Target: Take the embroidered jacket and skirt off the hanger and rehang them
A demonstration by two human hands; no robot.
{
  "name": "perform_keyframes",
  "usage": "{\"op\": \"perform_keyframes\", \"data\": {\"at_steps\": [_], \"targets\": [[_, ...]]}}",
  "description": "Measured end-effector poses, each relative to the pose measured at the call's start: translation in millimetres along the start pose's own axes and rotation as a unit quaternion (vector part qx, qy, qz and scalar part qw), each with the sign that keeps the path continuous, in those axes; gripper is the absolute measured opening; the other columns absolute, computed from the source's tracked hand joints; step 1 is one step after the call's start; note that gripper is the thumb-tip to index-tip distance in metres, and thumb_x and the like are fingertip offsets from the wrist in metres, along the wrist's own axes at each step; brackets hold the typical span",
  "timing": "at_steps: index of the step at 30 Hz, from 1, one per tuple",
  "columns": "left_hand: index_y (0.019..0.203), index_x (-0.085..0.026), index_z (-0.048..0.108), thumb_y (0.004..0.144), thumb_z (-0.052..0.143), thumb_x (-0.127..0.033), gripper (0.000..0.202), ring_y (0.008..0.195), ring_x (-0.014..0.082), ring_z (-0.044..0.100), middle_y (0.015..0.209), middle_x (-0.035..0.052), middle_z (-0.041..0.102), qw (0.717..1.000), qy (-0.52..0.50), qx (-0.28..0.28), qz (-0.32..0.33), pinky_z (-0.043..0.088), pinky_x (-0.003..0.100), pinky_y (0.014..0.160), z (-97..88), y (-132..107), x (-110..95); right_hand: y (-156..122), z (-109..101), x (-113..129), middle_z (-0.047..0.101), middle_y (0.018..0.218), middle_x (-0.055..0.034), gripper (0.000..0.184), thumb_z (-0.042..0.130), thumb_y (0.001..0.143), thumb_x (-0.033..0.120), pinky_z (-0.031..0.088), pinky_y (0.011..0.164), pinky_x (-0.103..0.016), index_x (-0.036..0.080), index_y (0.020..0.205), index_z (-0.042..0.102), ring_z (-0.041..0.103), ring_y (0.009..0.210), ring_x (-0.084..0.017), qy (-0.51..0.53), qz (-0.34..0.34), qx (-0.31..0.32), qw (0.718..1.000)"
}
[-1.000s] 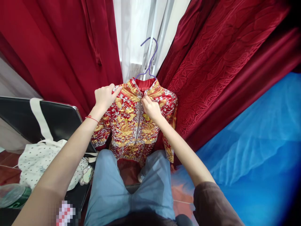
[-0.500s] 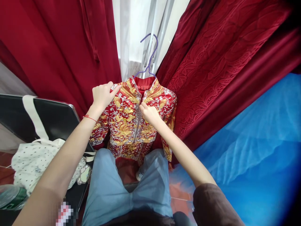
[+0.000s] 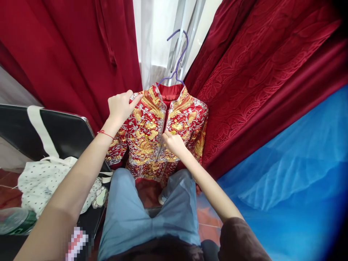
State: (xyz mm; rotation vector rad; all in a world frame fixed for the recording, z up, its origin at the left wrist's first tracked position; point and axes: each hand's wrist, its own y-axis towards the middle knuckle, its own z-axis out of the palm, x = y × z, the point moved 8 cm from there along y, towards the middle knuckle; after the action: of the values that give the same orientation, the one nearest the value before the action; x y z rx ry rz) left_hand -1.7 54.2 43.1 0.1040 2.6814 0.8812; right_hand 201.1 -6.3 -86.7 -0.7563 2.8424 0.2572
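Observation:
A red jacket [image 3: 146, 145] with gold and silver embroidery hangs upright on a purple hanger [image 3: 178, 63] in front of my knees. My left hand [image 3: 121, 107] is closed round the jacket's shoulder on the left, its thumb lying over the front. At the middle of the chest, my right hand [image 3: 173, 142] pinches the front zipper; the pull itself is hidden by my fingers. Above that hand the front is parted up to the stand collar, and below it the two edges meet. The hanger's hook shows free above the collar.
Dark red curtains [image 3: 67, 47] hang behind on both sides. To the left is a black chair [image 3: 62, 130] bearing a white dotted bag [image 3: 40, 185] and a clear bottle [image 3: 16, 221]. Blue tulle fabric [image 3: 293, 188] spreads at the right.
My right hand has moved down the jacket's front with the zipper, and the opening below the collar is longer. My left hand keeps its hold on the shoulder.

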Motion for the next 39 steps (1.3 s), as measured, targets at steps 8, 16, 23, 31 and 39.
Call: {"op": "perform_keyframes", "data": {"at_steps": [8, 16, 23, 31, 39], "targets": [[0.097, -0.021, 0.065, 0.097, 0.029, -0.066, 0.058, 0.093, 0.0285, 0.061, 0.092, 0.0135, 0.069, 1.0, 0.001, -0.013, -0.002, 0.031, 0.034, 0.068, 0.0, -2, -3, -38, 106, 33, 0.067, 0.116, -0.0148, 0.029, 0.037, 0.099, 0.011, 0.044, 0.066, -0.028, 0.012, 0.113, 0.064, 0.069, 0.082, -0.019, 0.061, -0.039, 0.118, 0.99], [0.101, -0.022, 0.065, 0.096, 0.028, -0.07, 0.061, 0.1, 0.0302, 0.061, 0.089, 0.0122, 0.069, 0.999, -0.029, -0.023, 0.003, 0.039, 0.034, 0.075, 1.3, -1, 0, -57, 183, 53, 0.069, 0.111, -0.0157, 0.028, 0.04, 0.098, 0.01, 0.048, 0.071, -0.026, 0.011, 0.111, 0.064, 0.07, 0.086, -0.019, 0.084, -0.006, 0.174, 0.981], [0.106, -0.021, 0.062, 0.097, 0.029, -0.068, 0.059, 0.114, 0.0346, 0.058, 0.102, 0.013, 0.067, 0.997, -0.07, -0.045, 0.008, 0.041, 0.043, 0.094, 10.3, -3, 3, -63, 196, 41, 0.07, 0.11, -0.0141, 0.029, 0.036, 0.101, 0.013, 0.047, 0.073, -0.027, 0.011, 0.108, 0.065, 0.07, 0.089, -0.02, 0.09, 0.004, 0.181, 0.979], [0.11, -0.019, 0.061, 0.091, 0.045, -0.07, 0.056, 0.121, 0.0365, 0.053, 0.111, 0.0136, 0.065, 0.996, -0.052, -0.059, 0.029, 0.034, 0.05, 0.106, 11.3, -9, -2, -52, 148, 35, 0.07, 0.107, -0.0098, 0.029, 0.039, 0.103, 0.029, 0.043, 0.067, -0.026, 0.018, 0.106, 0.065, 0.069, 0.081, -0.018, 0.103, 0.026, 0.114, 0.988], [0.101, -0.02, 0.064, 0.098, 0.035, -0.064, 0.052, 0.115, 0.0337, 0.057, 0.106, 0.0129, 0.066, 0.999, -0.035, -0.024, 0.0, 0.038, 0.045, 0.1, 13.3, -1, 5, 1, -21, -32, 0.054, 0.137, -0.0256, 0.048, 0.034, 0.102, 0.04, 0.041, 0.101, -0.049, 0.01, 0.133, 0.055, 0.051, 0.125, -0.034, 0.045, 0.168, -0.269, 0.947]]}}
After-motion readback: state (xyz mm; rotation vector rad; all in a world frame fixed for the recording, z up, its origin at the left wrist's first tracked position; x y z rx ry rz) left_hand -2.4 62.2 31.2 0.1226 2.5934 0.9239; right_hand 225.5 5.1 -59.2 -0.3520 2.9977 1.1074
